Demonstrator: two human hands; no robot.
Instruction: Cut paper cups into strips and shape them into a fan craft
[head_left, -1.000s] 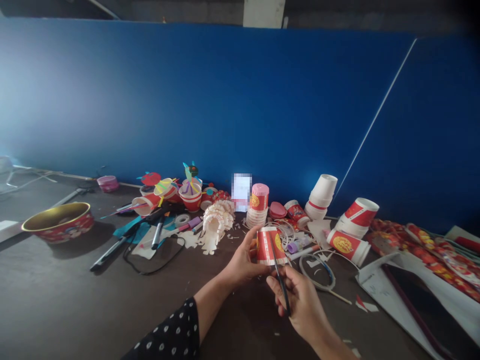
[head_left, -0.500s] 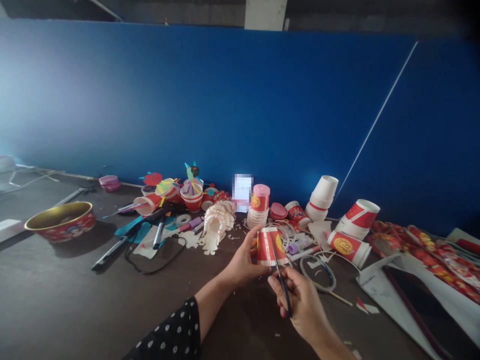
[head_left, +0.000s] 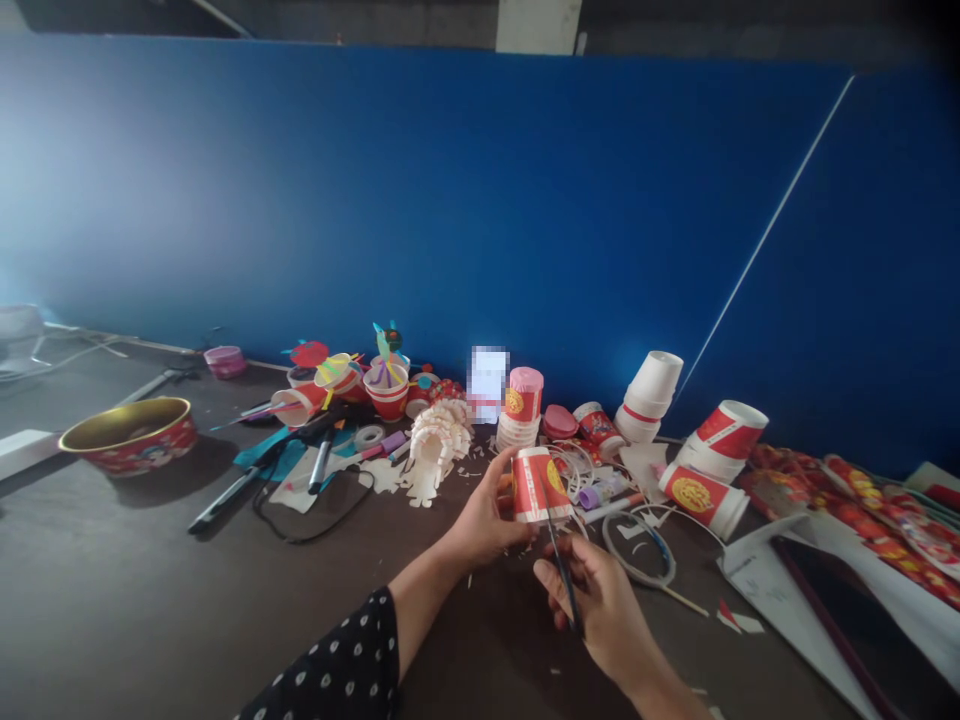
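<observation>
The left hand (head_left: 487,515) has its grip closed around the near-left side of a red and white paper cup (head_left: 538,485), held upside down above the dark surface (head_left: 315,620). The right hand (head_left: 589,595) has its grip clamped on dark-handled scissors (head_left: 568,590), whose blades point up and away against the front of the cup. Left of the cup lies a row of cut white paper cups (head_left: 433,450), and beyond it stands a pink-topped stack of cups (head_left: 523,405). To the right are a purple glue stick (head_left: 596,492), a coil of pale cord (head_left: 637,550), and, farther right, tipped red and white cups (head_left: 705,492). A dark phone (head_left: 862,625) rests on a white sheet at the near right. On the left sit a gold-lined red bowl (head_left: 127,440) and a black marker (head_left: 229,500); a blue partition (head_left: 420,200) rises behind everything.
</observation>
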